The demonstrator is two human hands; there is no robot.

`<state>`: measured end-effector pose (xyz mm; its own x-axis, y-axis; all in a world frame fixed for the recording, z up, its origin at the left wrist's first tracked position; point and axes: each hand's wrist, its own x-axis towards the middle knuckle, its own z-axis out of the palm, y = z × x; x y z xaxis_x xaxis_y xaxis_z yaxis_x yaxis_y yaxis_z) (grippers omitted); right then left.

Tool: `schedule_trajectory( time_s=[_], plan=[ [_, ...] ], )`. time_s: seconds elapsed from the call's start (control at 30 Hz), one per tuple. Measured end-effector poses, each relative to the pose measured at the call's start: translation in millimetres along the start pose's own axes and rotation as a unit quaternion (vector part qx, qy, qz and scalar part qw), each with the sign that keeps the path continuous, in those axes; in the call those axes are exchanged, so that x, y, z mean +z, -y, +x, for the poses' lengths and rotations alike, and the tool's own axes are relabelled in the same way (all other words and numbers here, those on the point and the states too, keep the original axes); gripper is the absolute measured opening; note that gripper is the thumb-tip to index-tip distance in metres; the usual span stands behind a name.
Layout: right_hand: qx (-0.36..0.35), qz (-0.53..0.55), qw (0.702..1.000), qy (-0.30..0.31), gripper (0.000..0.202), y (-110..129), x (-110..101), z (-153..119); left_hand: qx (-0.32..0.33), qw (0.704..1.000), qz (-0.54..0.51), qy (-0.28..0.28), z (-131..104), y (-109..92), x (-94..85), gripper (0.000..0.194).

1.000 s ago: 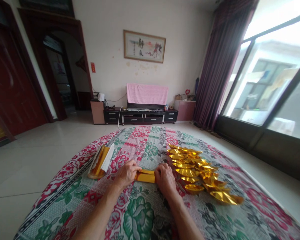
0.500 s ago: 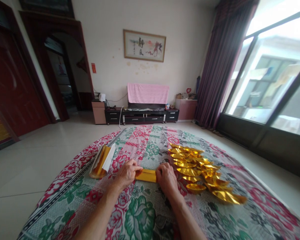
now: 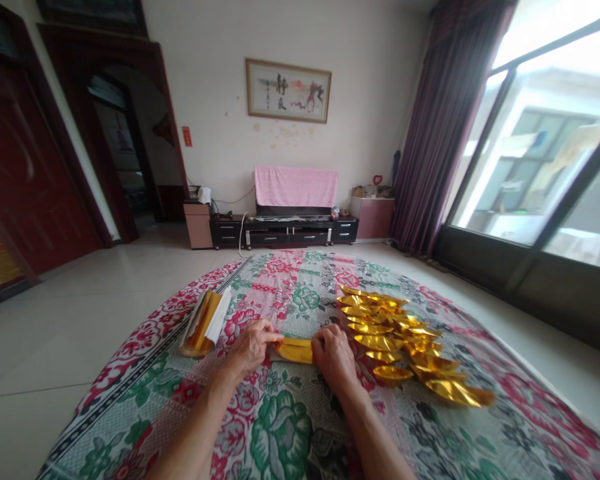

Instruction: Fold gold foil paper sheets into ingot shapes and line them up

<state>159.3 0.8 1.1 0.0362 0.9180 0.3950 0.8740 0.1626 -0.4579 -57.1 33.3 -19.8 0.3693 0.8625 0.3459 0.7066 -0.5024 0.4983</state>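
A folded strip of gold foil paper (image 3: 295, 351) lies between my hands on the flowered tablecloth (image 3: 280, 427). My left hand (image 3: 253, 345) pinches its left end, where a corner is turned in and the edge slopes. On the right end, my right hand (image 3: 334, 353) is closed with its fingers curled over the paper; those fingertips are partly hidden. Just right of my right hand stand rows of boat-shaped gold paper ingots (image 3: 380, 343). The nearest one (image 3: 393, 376) sits a little apart from the others.
A stack of gold and white paper sheets (image 3: 207, 323), curled up at the sides, rests on the table's left part. Beyond the table are a low black TV cabinet (image 3: 295, 233) and a pink cloth (image 3: 297, 186) draped over a screen.
The strip's left end has gone from square to slanted as its corner was folded in by my left hand. My right hand stays in place.
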Motion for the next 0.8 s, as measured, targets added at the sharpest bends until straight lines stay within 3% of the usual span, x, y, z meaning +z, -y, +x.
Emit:
schedule_trajectory(
  time_s=[0.57, 0.8],
  plan=[
    [-0.003, -0.001, 1.000, 0.003, 0.018, -2, 3, 0, -0.005, 1.000, 0.001, -0.011, 1, -1, -1.2, 0.045],
    [-0.049, 0.023, 0.998, 0.020, 0.017, 0, 4, 1, -0.032, 0.999, 0.021, -0.005, 5, -7, -3.5, 0.042]
  ],
)
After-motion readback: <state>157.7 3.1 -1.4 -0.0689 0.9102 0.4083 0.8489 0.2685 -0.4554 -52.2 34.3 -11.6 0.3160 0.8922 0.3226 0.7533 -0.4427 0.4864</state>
